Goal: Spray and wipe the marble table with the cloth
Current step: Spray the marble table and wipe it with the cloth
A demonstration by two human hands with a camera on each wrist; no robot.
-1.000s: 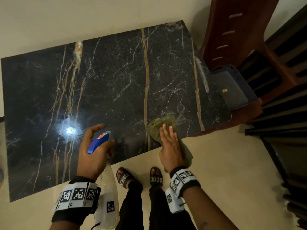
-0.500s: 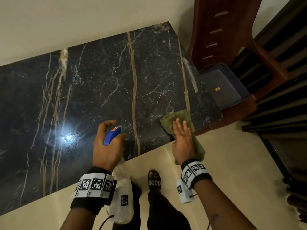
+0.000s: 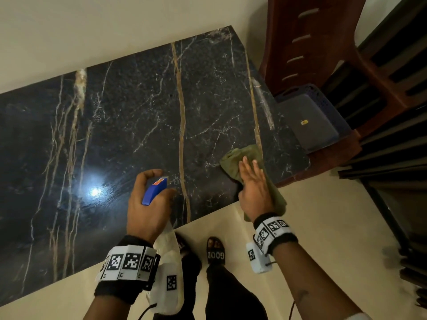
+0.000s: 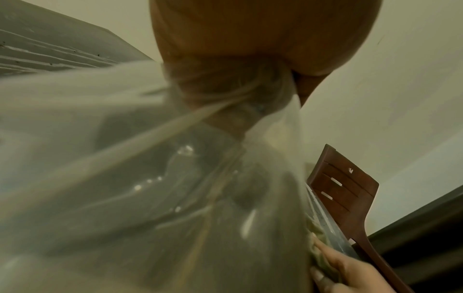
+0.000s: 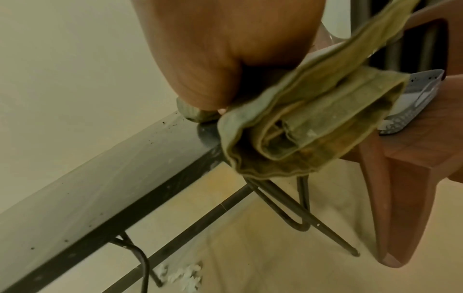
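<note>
The dark marble table [image 3: 129,116] has gold veins and fills the left and middle of the head view. My left hand [image 3: 157,181] grips a clear spray bottle [image 3: 168,262] by its blue trigger head [image 3: 154,191], held over the table's near edge. The bottle's body [image 4: 175,178] fills the left wrist view below my palm [image 4: 250,39]. My right hand [image 3: 251,181] presses flat, fingers straight, on a green cloth [image 3: 242,155] near the table's near right corner. Part of the cloth [image 5: 300,119] hangs folded over the table edge [image 5: 112,188].
A brown chair [image 3: 312,42] stands against the table's right side, with a blue basket [image 3: 312,125] on its seat. Dark horizontal slats [image 3: 392,158] run along the far right. My sandalled feet [image 3: 216,252] stand on the pale floor by the near edge.
My right hand has slid the cloth rightward along the near edge, from the middle gold vein to the right one. The left hand with the bottle has also moved right.
</note>
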